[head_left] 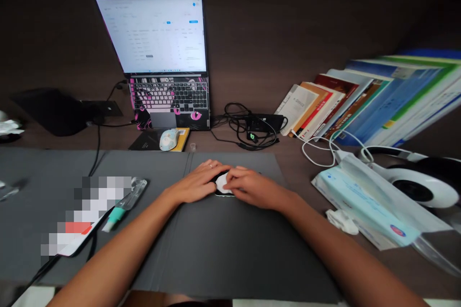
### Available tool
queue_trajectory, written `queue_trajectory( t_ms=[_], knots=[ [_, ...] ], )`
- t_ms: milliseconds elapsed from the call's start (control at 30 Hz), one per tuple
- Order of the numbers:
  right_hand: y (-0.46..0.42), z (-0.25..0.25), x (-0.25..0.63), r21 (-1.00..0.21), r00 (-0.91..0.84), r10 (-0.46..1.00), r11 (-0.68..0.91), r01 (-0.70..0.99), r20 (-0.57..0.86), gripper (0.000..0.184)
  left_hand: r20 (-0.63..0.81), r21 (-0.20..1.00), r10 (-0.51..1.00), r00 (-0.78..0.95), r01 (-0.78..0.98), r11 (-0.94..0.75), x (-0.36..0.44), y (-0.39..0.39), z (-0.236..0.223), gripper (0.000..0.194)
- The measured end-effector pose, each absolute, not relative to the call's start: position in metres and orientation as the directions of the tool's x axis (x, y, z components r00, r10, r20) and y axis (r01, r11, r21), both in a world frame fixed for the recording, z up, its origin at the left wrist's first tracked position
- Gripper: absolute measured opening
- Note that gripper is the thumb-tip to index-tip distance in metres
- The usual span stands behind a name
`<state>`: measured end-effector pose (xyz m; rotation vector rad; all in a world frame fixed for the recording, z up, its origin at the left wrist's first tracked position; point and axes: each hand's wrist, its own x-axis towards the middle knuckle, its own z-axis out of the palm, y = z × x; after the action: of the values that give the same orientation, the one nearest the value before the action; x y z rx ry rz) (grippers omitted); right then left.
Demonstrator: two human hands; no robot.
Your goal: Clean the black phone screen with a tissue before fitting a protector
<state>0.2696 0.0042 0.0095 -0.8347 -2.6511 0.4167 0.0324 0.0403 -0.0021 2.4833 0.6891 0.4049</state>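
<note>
A flat black object with a pale rim, looking like a phone (pixel 218 192), lies on the dark grey desk mat (pixel 216 249). My left hand (pixel 198 183) holds it from the left side, fingers along its far edge and thumb near its close edge. In my right hand (pixel 257 187) a crumpled white wipe (pixel 222 183) is pinched between thumb and fingers. The wipe presses on the black surface. Both hands cover most of the phone, so its right end is hidden.
Behind stands an open laptop (pixel 169 100), with a mouse (pixel 169 139) in front. Tangled black cables and an adapter (pixel 264 123), leaning books (pixel 360 100), headphones (pixel 414 184), a tissue pack (pixel 363 201) and crumpled tissue (pixel 342 221) are rightward. Leftward lie a power strip (pixel 74 244) and a clear bottle (pixel 135 194).
</note>
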Motion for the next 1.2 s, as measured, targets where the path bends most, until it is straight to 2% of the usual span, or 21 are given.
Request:
queue_trajectory(
  t_ms=[100, 300, 367, 600, 733, 900, 1033, 1200],
  knots=[
    [0.003, 0.011, 0.266, -0.406, -0.785, 0.586, 0.779, 0.477, 0.203, 0.029, 0.133, 0.592, 0.569, 0.812, 0.395, -0.703, 0.032, 0.04, -0.002, 0.059],
    [0.007, 0.031, 0.305, -0.504, -0.794, 0.605, 0.703, 0.502, 0.054, 0.03, 0.142, 0.595, 0.578, 0.804, 0.397, -0.699, 0.032, 0.04, -0.005, 0.063],
    [0.007, 0.032, 0.306, -0.5, -0.79, 0.61, 0.702, 0.507, 0.056, 0.029, 0.137, 0.589, 0.583, 0.801, 0.407, -0.698, 0.033, 0.04, -0.005, 0.063],
    [0.002, 0.012, 0.274, -0.431, -0.775, 0.59, 0.774, 0.463, 0.226, 0.028, 0.118, 0.567, 0.599, 0.792, 0.442, -0.695, 0.035, 0.038, -0.003, 0.06],
    [0.007, 0.021, 0.295, -0.484, -0.771, 0.615, 0.731, 0.481, 0.164, 0.026, 0.152, 0.551, 0.596, 0.789, 0.433, -0.714, 0.036, 0.039, -0.006, 0.058],
    [0.014, 0.036, 0.324, -0.555, -0.737, 0.674, 0.634, 0.539, 0.055, 0.022, 0.184, 0.527, 0.597, 0.781, 0.434, -0.73, 0.035, 0.043, -0.011, 0.044],
    [0.014, 0.035, 0.323, -0.539, -0.75, 0.662, 0.633, 0.555, 0.005, 0.021, 0.183, 0.576, 0.623, 0.76, 0.431, -0.694, 0.033, 0.046, -0.015, 0.035],
    [0.011, 0.028, 0.31, -0.49, -0.733, 0.68, 0.64, 0.591, 0.003, 0.014, 0.228, 0.543, 0.614, 0.755, 0.425, -0.724, 0.034, 0.045, -0.016, 0.036]
  ],
)
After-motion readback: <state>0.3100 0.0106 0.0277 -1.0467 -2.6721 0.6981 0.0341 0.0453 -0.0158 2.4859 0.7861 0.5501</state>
